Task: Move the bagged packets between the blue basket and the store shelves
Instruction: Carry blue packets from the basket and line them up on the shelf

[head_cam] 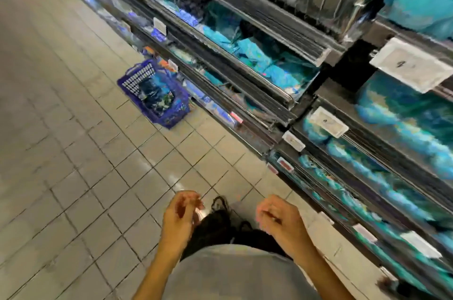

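The blue basket (157, 93) stands on the tiled floor against the foot of the store shelves (269, 93), well ahead of me. Dark bagged packets (154, 95) lie inside it. Teal bagged packets (255, 54) fill the shelf tiers on the right. My left hand (182, 214) and my right hand (277, 218) hang low in front of my body, fingers loosely curled, holding nothing. Both hands are far from the basket and a little left of the shelves. The whole view is blurred.
Beige tiled floor (73, 152) spreads to the left of the shelves. White price tags (328, 122) stick out from the shelf edges. My dark shoe (220, 204) shows between my hands.
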The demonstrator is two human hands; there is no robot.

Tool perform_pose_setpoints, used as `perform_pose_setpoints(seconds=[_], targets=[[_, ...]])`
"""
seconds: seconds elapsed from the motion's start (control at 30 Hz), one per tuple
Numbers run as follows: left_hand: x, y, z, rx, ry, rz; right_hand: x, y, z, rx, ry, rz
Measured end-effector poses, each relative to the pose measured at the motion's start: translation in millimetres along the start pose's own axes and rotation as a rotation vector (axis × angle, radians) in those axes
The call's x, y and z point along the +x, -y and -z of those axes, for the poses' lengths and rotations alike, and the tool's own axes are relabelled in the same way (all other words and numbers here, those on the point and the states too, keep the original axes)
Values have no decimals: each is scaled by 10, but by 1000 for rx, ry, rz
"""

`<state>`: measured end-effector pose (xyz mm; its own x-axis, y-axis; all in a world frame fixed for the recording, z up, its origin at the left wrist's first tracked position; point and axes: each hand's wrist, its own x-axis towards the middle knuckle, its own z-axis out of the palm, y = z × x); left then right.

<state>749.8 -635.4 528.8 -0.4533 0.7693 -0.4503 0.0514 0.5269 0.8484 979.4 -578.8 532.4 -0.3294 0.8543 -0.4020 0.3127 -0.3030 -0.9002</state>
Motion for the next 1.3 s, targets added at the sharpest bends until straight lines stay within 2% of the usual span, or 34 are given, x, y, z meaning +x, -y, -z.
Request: perform_pose_setpoints(seconds=[0.23,0.43,0.57,0.83,1.03,1.3], targets=[[-89,345,525,-195,-303,151,739,518,-504,15,151,46],[227,528,1163,-304,-480,235,1408,985,-1148,21,256,51],[643,653,1776,-342,-557,275,1899,1184,-1619,7,250,57],[1735,321,2477,-251,-381,214,2497,1453,-2173,69,160,-111],[2676,-255,2789,-285,-265,92,2709,1501,-1989,-31,5,-117],[3777,-767,3007,-238,-231,112,3364,1561,-1877,-41,-88,-165]])
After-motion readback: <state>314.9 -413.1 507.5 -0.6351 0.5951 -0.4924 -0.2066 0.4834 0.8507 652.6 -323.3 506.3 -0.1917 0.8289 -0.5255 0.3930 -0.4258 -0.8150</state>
